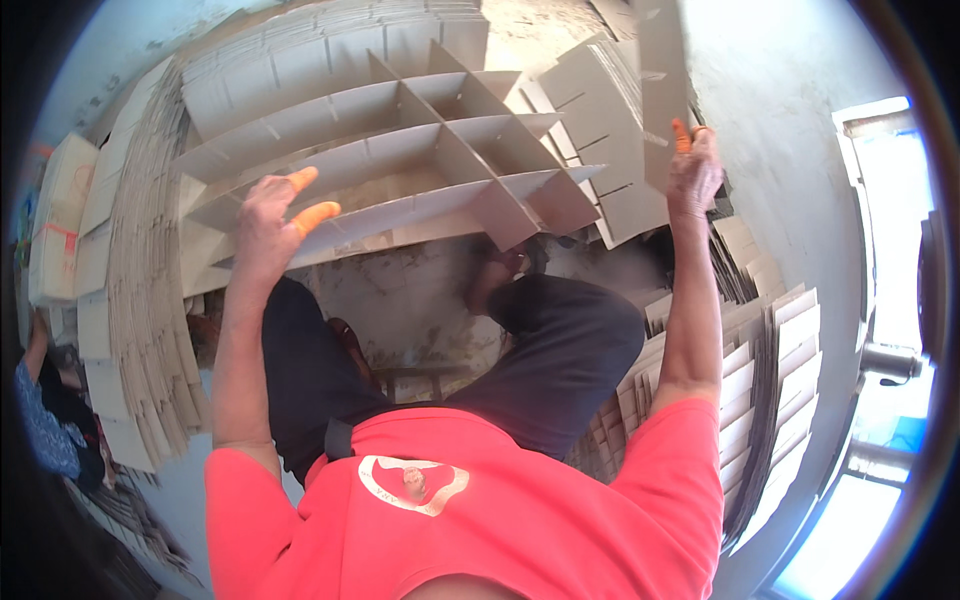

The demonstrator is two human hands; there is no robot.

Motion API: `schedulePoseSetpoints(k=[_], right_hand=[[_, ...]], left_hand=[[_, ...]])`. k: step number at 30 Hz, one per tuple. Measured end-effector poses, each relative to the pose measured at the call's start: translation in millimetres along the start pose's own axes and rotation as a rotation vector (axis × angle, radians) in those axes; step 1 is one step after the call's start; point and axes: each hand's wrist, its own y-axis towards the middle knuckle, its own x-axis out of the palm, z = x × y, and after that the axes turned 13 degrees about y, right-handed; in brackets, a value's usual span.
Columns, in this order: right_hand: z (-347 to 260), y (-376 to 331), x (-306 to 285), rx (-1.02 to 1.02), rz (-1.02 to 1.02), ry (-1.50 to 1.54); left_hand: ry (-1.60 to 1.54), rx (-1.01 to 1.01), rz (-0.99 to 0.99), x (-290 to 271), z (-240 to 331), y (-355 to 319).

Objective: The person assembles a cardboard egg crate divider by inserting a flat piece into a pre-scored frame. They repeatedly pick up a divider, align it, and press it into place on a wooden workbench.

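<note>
In front of my knees is a cardboard divider grid, its long strips crossed by shorter ones in slots. Over its left end hovers my left hand, thumb and forefinger apart, both in orange finger covers; nothing shows between them. Out to the right, my right hand is raised, also with orange covers on its fingertips. It grips a long cardboard strip by the right edge, and the strip stands up toward the top of the view. Part of the right hand's grip is hidden behind the strip.
Stacked slotted cardboard sheets lie right of the grid, more sheets behind it. A tall cardboard stack stands at left, another pile at lower right. Another person's sleeve shows at far left. A wall bounds the right.
</note>
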Motion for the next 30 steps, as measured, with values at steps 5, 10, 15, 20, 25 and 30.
schedulePoseSetpoints(k=[5, 10, 15, 20, 25, 30], right_hand=[[-123.4, -0.2, -27.6, -0.164, -0.242, 0.570], [-201.3, -25.5, -28.5, -0.100, -0.646, 0.731], [-212.8, -35.0, -4.0, -0.193, -0.785, 0.756], [-233.4, -31.8, -2.3, -0.197, -0.837, 0.731], [-237.5, -27.3, 6.3, -0.167, -0.873, 0.730], [-242.5, -22.0, 9.6, -0.169, -0.905, 0.763]], left_hand=[[0.029, 0.053, -0.047, 14.0, 6.7, -17.6], [-0.009, 0.058, -0.067, 39.7, 1.1, -23.6], [-0.022, 0.067, -0.069, 43.1, 2.0, -22.9], [-0.028, 0.059, -0.055, 44.7, 1.6, -21.7], [-0.026, 0.034, -0.076, 48.2, -3.3, -20.3], [-0.055, 0.041, -0.055, 48.2, -3.1, -18.5]])
